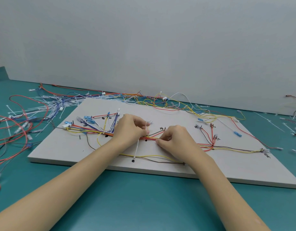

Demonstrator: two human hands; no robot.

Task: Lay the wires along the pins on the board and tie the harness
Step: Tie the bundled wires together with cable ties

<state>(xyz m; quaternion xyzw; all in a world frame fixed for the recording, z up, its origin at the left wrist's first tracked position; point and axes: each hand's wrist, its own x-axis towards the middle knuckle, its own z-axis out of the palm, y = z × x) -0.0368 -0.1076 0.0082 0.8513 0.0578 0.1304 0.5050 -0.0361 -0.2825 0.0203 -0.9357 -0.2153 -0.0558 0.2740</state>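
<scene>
A white board [63, 147] lies on the teal table, with red, yellow, blue and brown wires laid along its pins. The main wire bundle [150, 138] runs left to right across the board's middle. A white cable tie [137, 148] crosses the bundle, its tail pointing toward me. My left hand [130, 126] pinches the tie's upper end just above the bundle. My right hand [174, 138] has its fingers curled on the bundle right beside the tie. Blue-sleeved terminals [88, 120] fan out at the board's left.
Loose wires and spare white cable ties [48, 104] are heaped on the table left of and behind the board. More wires [170, 104] lie along the grey wall. Stray ties and wires [295, 129] sit at the right edge. Teal table [144, 197] lies in front.
</scene>
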